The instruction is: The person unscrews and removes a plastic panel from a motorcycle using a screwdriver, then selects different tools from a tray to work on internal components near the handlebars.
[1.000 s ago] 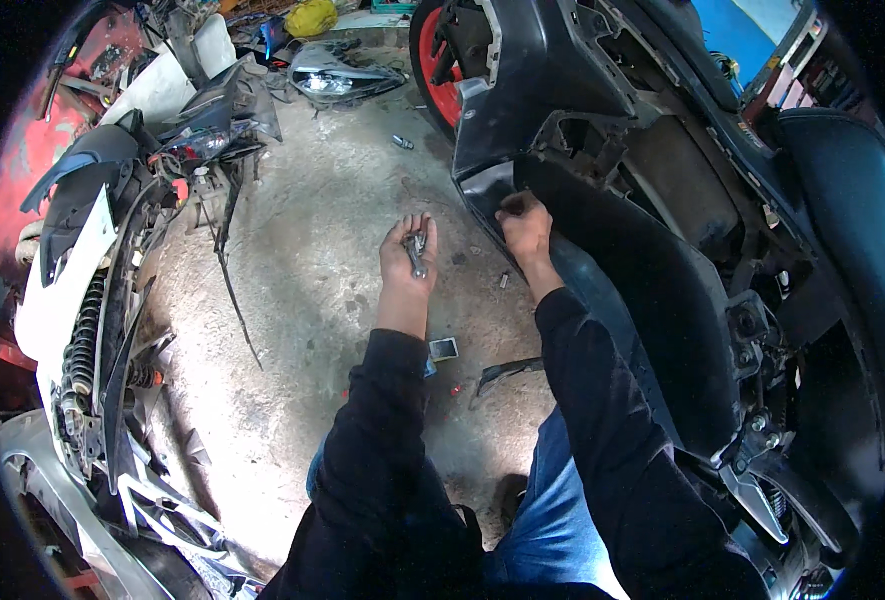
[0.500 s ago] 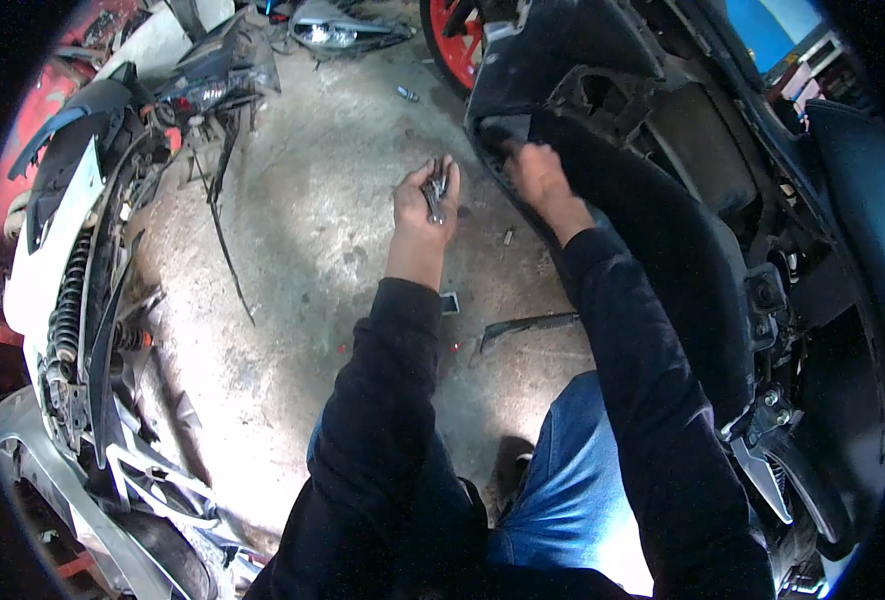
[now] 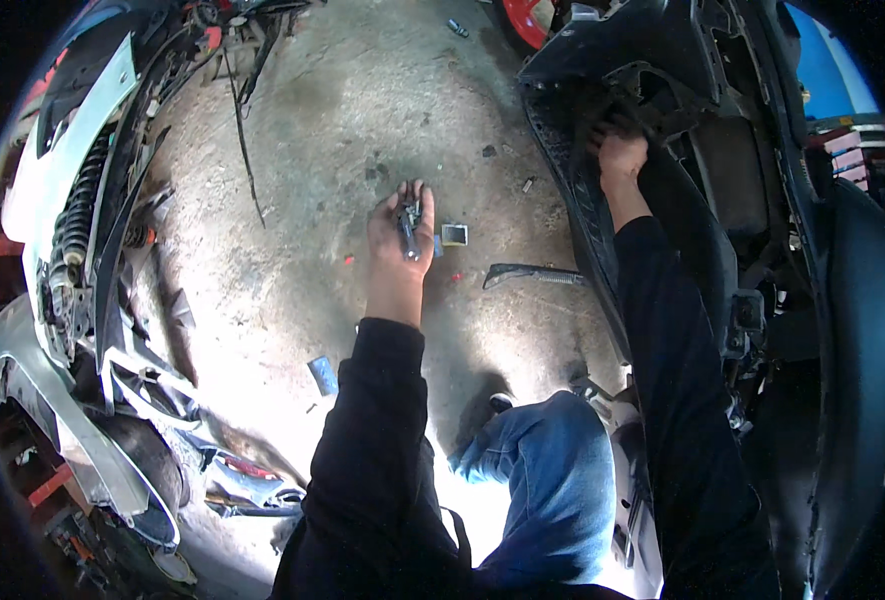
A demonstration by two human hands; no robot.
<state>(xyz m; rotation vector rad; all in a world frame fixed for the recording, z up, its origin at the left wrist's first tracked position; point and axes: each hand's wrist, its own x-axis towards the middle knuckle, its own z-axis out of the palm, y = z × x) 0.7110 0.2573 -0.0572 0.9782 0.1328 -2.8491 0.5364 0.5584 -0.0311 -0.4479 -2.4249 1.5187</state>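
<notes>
My left hand (image 3: 396, 236), palm up over the floor, has its fingers curled round several small dark metal parts (image 3: 410, 232), one of them long and cylindrical; I cannot make out their exact kind. To the right, my right hand (image 3: 620, 155) reaches into the black plastic footboard (image 3: 587, 215) of a partly stripped scooter. Its fingers look spread, with their tips in shadow against the dark plastic. Whether they touch any small part there cannot be seen. The scooter's dark side panel (image 3: 857, 300) stands beyond my right arm.
On the concrete floor (image 3: 302, 180) lie a small square piece (image 3: 454, 235), a black plastic strip (image 3: 532, 275), a blue flat piece (image 3: 323, 376) and a small metal cylinder (image 3: 457, 28). Another stripped scooter, with a black spring shock absorber (image 3: 84, 195), lines the left side.
My view has shifted towards the right and nearer to the scooter. My right hand has moved from the footboard's outer edge deeper inside it. The left hand still holds the metal parts.
</notes>
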